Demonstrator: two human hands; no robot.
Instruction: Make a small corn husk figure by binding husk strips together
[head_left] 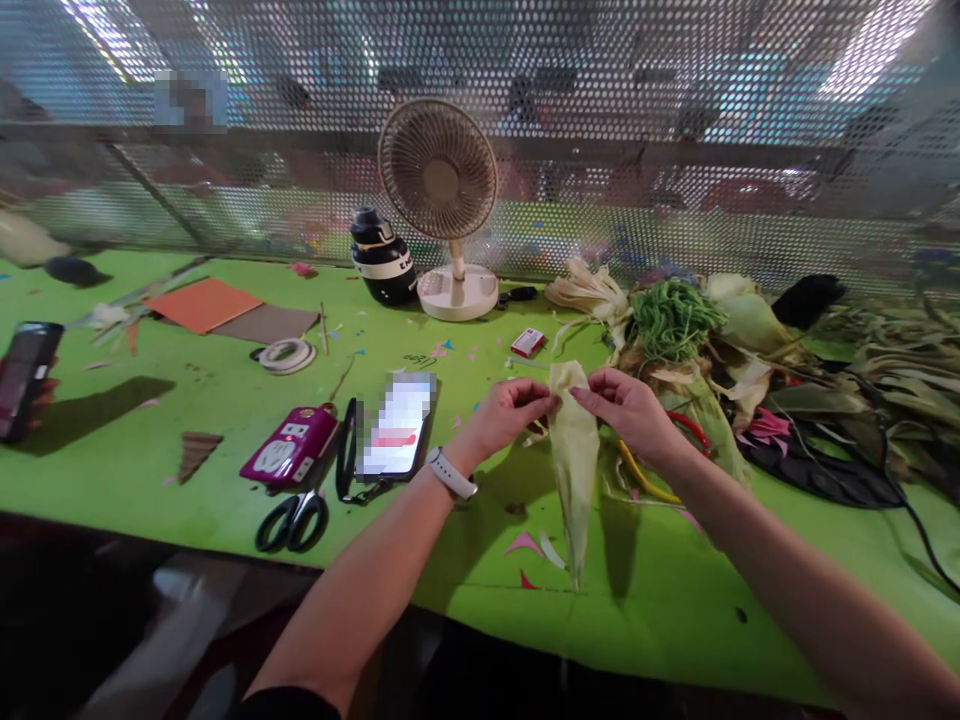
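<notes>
I see both hands pinching the husk's top: left hand [510,412], right hand [626,408]; the husk [576,460] hangs lengthwise toward me, right of the phone [395,425].

Fan [439,185], scissors [292,520], phone [395,428] on green table [150,470].

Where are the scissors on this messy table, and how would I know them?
Start at the green table and find the phone lying near its front edge, left of the left hand. The scissors lie just below and left of that phone, under a pink gadget. They alone have two black loop handles.
</notes>
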